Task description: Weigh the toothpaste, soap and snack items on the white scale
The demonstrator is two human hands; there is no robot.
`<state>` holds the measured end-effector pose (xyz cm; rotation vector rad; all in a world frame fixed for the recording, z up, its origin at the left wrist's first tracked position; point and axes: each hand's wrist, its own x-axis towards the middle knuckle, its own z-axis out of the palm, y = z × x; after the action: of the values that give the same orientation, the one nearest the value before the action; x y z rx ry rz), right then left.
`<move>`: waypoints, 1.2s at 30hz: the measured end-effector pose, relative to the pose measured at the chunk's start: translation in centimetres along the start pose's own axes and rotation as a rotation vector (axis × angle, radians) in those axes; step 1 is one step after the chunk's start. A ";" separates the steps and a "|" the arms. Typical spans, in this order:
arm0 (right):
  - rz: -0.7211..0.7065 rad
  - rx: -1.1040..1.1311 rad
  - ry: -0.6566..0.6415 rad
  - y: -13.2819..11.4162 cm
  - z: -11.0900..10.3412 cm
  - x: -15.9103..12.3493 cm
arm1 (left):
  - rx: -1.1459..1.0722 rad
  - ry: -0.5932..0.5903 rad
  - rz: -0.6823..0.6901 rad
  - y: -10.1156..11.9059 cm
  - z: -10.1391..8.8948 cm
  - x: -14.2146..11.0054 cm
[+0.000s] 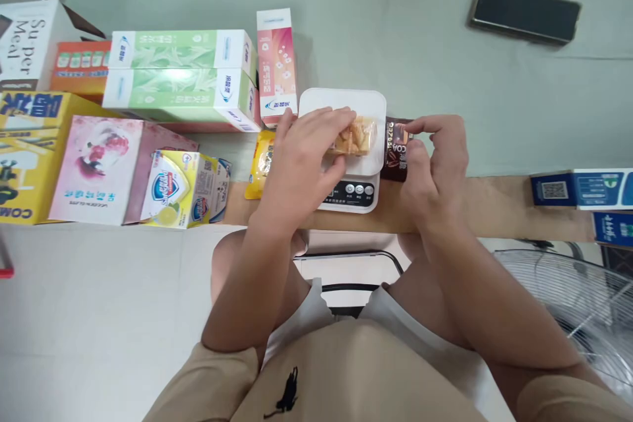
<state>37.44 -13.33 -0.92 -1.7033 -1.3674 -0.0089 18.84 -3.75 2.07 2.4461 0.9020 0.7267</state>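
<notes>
A small white kitchen scale (373, 102) stands at the table's near edge. On its platform lies a clear-wrapped snack (360, 135) with pale orange pieces. My left hand (301, 158) rests on that packet, fingers curled around its left end. My right hand (438, 161) pinches a dark brown snack packet (395, 155) just right of the scale. A yellow packet (260, 161) lies left of the scale, partly hidden by my left hand.
Boxes crowd the left: green tissue boxes (178, 76), a pink-white carton (275, 62), a pink box (96, 168), a soap box (185, 188), yellow cartons (24, 151). A dark phone (524, 13) lies far right. Blue boxes (581, 188) and a fan grille (588, 310) are at right.
</notes>
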 end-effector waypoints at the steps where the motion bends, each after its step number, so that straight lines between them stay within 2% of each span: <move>1: -0.016 -0.004 -0.010 0.0 0.0 0.0 | -0.002 -0.009 0.006 0.0 0.1 0.0; 3: -0.056 -0.009 -0.007 -0.1 0.0 0.1 | -0.019 0.013 0.024 -0.2 -0.2 0.0; 8: -0.195 -0.065 -0.081 -0.8 1.5 -0.1 | -0.051 0.182 0.048 -1.1 -0.7 -0.1; 11: -0.270 -0.118 -0.128 -1.4 2.6 -0.3 | -0.090 0.167 0.032 -1.4 -0.5 -0.3; 13: -0.302 -0.098 -0.107 -1.4 2.7 -0.2 | -0.093 0.170 0.026 -1.2 -0.6 -0.4; 16: -0.312 -0.055 -0.009 -0.2 1.7 0.4 | -0.064 0.226 -0.018 -0.8 -1.0 -0.6; 21: -0.194 -0.153 0.168 3.3 -0.9 0.9 | -0.050 0.260 -0.145 -0.6 -2.1 -0.8; 24: -0.069 -0.192 0.110 4.0 -1.1 0.3 | -0.008 0.273 -0.201 -1.0 -2.4 -0.9; 28: 0.020 -0.140 -0.027 3.0 -1.0 -0.3 | 0.032 0.270 -0.284 -1.4 -2.6 -1.1; 33: 0.106 -0.115 -0.015 2.5 -1.3 0.1 | 0.084 0.252 -0.374 -1.3 -3.1 -1.2; 36: 0.172 -0.092 -0.041 2.6 -1.2 0.2 | 0.096 0.180 -0.475 -1.2 -3.3 -1.2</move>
<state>40.13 -13.86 -1.73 -1.9034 -1.2623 0.0619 15.57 -3.04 3.58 2.1352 1.5473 0.7437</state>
